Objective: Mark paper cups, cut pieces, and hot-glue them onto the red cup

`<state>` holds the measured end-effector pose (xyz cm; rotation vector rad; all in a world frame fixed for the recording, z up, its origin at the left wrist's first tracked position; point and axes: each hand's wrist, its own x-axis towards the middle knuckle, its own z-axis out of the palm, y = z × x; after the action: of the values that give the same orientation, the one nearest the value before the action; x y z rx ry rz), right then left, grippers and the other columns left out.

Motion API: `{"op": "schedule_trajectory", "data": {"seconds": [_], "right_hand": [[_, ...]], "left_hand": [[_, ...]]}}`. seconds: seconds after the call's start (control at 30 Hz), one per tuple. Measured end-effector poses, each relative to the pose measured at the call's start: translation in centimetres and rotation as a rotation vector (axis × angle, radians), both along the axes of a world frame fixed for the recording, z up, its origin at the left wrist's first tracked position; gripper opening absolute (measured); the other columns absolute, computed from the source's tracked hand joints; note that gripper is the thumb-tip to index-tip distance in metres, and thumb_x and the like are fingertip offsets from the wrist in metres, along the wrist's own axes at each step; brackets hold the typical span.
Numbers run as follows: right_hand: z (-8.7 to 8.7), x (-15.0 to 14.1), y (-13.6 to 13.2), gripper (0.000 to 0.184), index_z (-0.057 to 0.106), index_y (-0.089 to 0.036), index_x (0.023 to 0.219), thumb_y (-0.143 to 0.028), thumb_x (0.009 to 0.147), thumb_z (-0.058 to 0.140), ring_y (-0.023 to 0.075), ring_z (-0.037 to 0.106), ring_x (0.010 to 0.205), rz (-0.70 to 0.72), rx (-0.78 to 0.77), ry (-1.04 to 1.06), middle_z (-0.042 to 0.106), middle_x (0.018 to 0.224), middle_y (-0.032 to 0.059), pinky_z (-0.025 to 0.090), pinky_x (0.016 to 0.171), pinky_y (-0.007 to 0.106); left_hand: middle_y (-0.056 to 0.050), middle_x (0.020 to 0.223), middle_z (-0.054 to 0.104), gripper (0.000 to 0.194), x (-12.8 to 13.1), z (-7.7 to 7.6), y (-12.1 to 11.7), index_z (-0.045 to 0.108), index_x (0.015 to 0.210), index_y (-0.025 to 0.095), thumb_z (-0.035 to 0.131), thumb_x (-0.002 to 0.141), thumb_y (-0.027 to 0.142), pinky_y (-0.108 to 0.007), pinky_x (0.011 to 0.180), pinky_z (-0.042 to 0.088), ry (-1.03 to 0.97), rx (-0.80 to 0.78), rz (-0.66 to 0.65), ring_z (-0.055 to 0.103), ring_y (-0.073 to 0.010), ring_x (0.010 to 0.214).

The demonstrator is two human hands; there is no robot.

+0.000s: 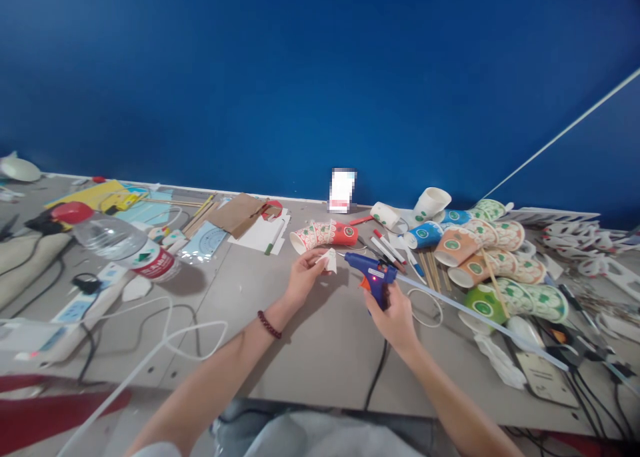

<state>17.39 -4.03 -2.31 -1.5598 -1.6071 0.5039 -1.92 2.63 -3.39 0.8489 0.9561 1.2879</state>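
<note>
Near the middle of the table, my left hand [306,275] pinches a small white piece of paper [329,260] with some red on its lower edge. Wrapped round the handle of a blue glue gun [373,272] is my right hand [395,317]. The gun's nozzle points left and lies close to the paper piece; whether they touch I cannot tell. A red light glows on the gun's side, and a long clear glue stick [475,319] sticks out of its back. Just behind my left hand, red-patterned paper cups [323,235] lie nested on their side.
On the right lie several stacks of paper cups [487,264], wooden sticks [433,270], markers [387,249] and scissors [575,244]. Leftward are a water bottle [120,242], a power strip [80,317], cardboard [237,214] and a loose white cable [165,340]. A phone-like screen [342,190] leans against the blue wall.
</note>
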Motion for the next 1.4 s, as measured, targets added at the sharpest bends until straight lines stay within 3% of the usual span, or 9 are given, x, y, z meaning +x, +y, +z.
{"op": "schedule_trajectory", "data": {"seconds": [0.33,0.67,1.0,1.4], "right_hand": [[-0.05,0.0,-0.17,0.027,0.055,-0.018,0.098,-0.038,0.081,0.056,0.0161,0.059,0.057,0.001,-0.013,0.0,0.064,0.07,0.0016,0.048,0.059,0.027],[-0.94,0.17,-0.02,0.028,0.056,-0.018,0.103,-0.035,0.081,0.058,0.0171,0.064,0.061,0.006,0.111,-0.07,0.067,0.074,0.0024,0.051,0.059,0.027],[-0.73,0.25,0.0,0.026,0.057,-0.018,0.103,-0.034,0.082,0.058,0.017,0.064,0.062,-0.002,0.147,-0.041,0.067,0.077,0.0036,0.052,0.061,0.027],[-0.32,0.24,-0.09,0.021,0.058,-0.017,0.093,-0.035,0.082,0.057,0.0134,0.056,0.05,-0.009,0.151,-0.044,0.062,0.064,-0.0003,0.048,0.052,0.025]], "left_hand": [[-0.001,0.069,0.068,0.038,-0.04,-0.3,0.24,0.069,0.089,0.015,0.082,0.058,0.033,-0.025,0.061,0.055,-0.129,-0.106,-0.064,0.061,-0.0104,0.059],[-0.001,0.073,0.069,0.034,-0.27,-0.58,0.44,0.071,0.09,0.013,0.082,0.061,0.027,-0.013,0.057,0.052,-0.271,-0.201,-0.1,0.062,-0.0067,0.061],[-0.001,0.07,0.068,0.039,-0.16,0.01,0.38,0.07,0.087,0.014,0.086,0.054,0.028,-0.015,0.056,0.053,-0.258,-0.205,-0.066,0.062,-0.0078,0.059],[-0.001,0.074,0.069,0.042,-0.13,-0.79,0.34,0.067,0.093,0.014,0.082,0.059,0.034,-0.024,0.064,0.056,-0.147,-0.108,-0.068,0.064,-0.0104,0.064]]}}
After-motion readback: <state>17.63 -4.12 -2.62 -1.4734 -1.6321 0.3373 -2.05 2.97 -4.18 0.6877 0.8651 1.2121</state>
